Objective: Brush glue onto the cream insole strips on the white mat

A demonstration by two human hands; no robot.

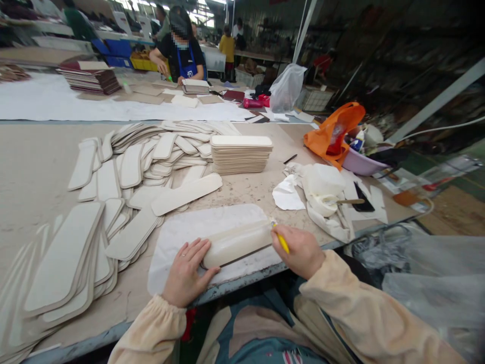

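Observation:
My left hand lies with its fingers stretched out, touching the left end of a long cream-coloured panel with rounded corners. My right hand is closed around a slim yellow-handled tool, whose tip is at the panel's right end. I cannot tell the tool's exact kind. Beneath the panel is a thin white sheet near the table's front edge. Many similar loose panels lie in an overlapping heap on the left. A neat stack of panels stands beyond the sheet.
Right of the sheet are a white tub in crumpled wrapping, a brown stick and a black phone. Farther right are an orange bag and a lilac basin. Across the table, a person works beside stacked sheets.

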